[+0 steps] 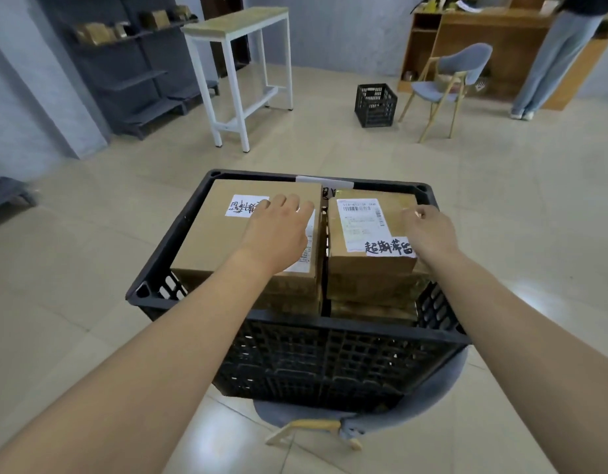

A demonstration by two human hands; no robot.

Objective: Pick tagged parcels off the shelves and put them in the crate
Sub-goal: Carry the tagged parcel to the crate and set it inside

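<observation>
A black plastic crate (pixel 179 248) stands on a grey chair seat in front of me, filled with brown cardboard parcels. The big left parcel (pixel 210 241) carries a white handwritten tag; my left hand (pixel 278 230) lies flat on its top, fingers spread. The smaller right parcel (pixel 367 234) bears a shipping label and a handwritten tag. My right hand (pixel 430 230) rests at that parcel's right edge, fingers curled against it; whether it grips the parcel is unclear. More parcels lie under these two.
A second black crate (pixel 376 104) sits on the floor ahead, beside a grey chair (pixel 446 87). A white-legged high table (pixel 237 63) stands at the back left, next to dark shelves (pixel 135 73) with parcels. A person (pixel 552 59) stands at a wooden desk, back right.
</observation>
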